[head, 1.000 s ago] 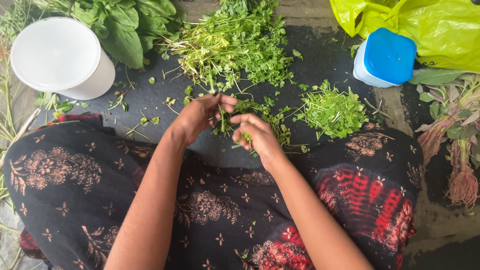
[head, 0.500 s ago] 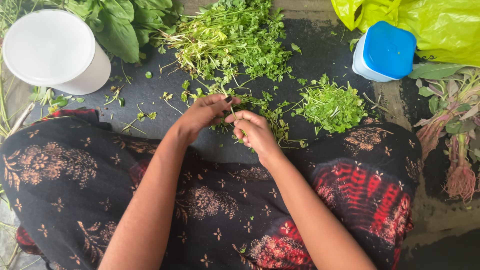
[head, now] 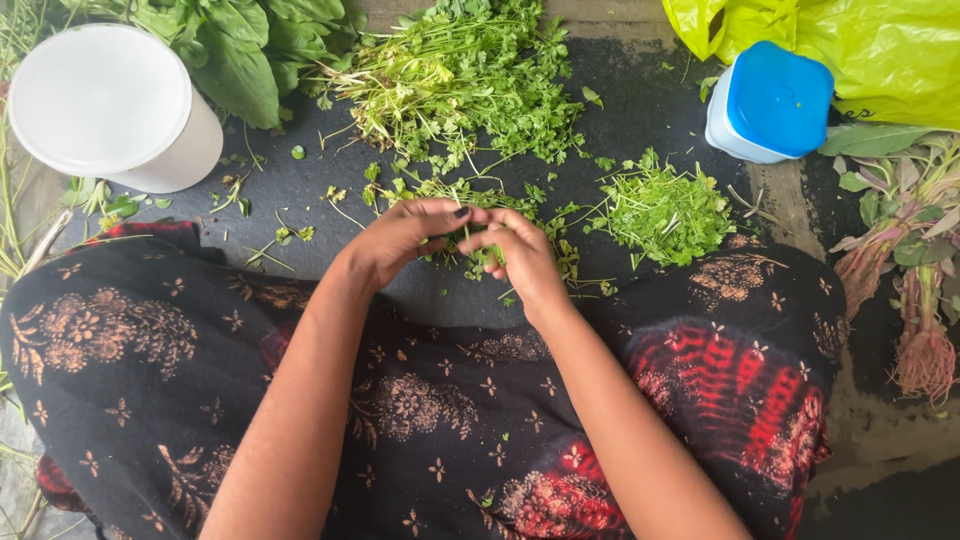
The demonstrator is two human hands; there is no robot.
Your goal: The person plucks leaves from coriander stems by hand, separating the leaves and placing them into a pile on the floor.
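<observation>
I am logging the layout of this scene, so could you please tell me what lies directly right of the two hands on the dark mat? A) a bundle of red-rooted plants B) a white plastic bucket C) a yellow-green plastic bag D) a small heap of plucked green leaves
D: a small heap of plucked green leaves sits on the dark mat just right of the right hand and left hand.

Small sprig of green leafy herbs with thin pale stems (head: 478, 252), pinched between both hands' fingertips, mostly hidden, a few leaves hanging out below. It's held just above the dark mat, at the near edge of the loose herb scatter, over the lap.
</observation>
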